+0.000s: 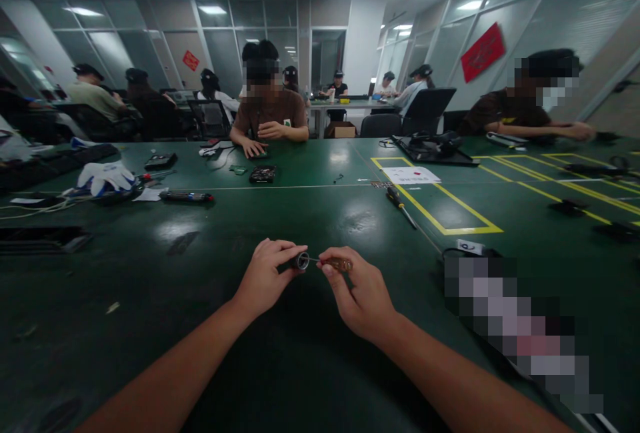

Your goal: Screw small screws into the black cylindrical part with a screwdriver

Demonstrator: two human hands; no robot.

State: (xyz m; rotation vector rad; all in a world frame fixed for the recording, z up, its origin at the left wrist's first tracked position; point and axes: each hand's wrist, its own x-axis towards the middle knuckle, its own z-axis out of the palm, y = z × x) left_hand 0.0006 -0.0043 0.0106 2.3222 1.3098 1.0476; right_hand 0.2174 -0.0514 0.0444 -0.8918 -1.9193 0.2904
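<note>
My left hand (270, 273) is closed around a small dark cylindrical part (301, 261) with a bright ring at its end, which faces right. In my right hand (360, 289) is a small screwdriver (337, 263) with an amber-brown handle. Its thin shaft points left at the ringed end of the part; whether the tip touches it or sits inside I cannot tell. Both hands are held close together above the green table (320, 219), in front of me.
A yellow-and-black screwdriver (397, 203) lies ahead to the right, near a white paper (411, 175). White gloves (107, 178) and a dark pen-shaped tool (186, 197) are at left. A dark box (263, 174) stands before a co-worker (273, 113) across the table.
</note>
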